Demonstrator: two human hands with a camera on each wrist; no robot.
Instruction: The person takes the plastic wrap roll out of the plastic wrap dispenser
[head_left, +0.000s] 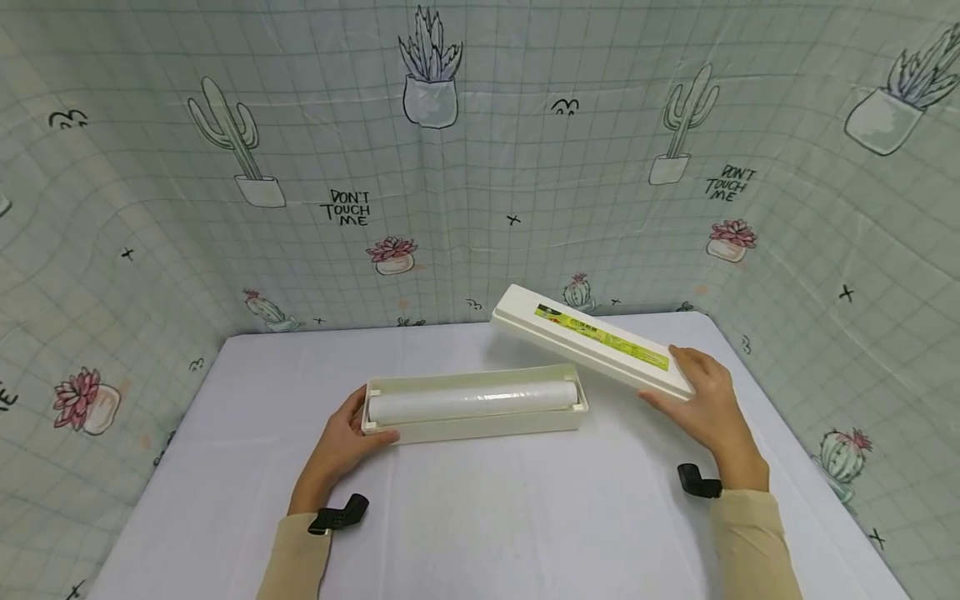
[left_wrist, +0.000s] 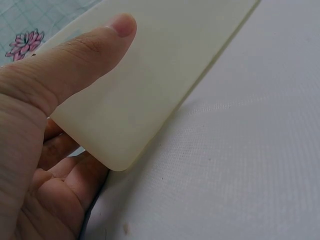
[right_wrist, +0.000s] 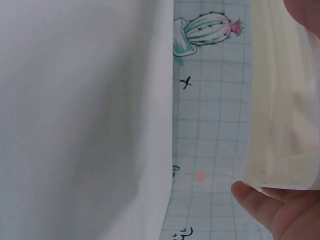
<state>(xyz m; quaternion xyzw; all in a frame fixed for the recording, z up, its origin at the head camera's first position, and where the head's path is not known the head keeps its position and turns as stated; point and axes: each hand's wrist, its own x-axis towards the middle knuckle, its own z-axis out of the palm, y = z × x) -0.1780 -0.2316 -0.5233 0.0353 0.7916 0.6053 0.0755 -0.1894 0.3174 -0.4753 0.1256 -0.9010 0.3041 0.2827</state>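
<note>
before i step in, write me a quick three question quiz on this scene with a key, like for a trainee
1. True or false: the glossy white film roll lies inside the open box.

2. Choose one. The right hand holds:
a) the film roll
b) the lid
c) the open box

3. Fill in the blank: the printed label on the lid is mostly ____ in colour.

Key: 1. True. 2. b, the lid. 3. Yellow-green.
</note>
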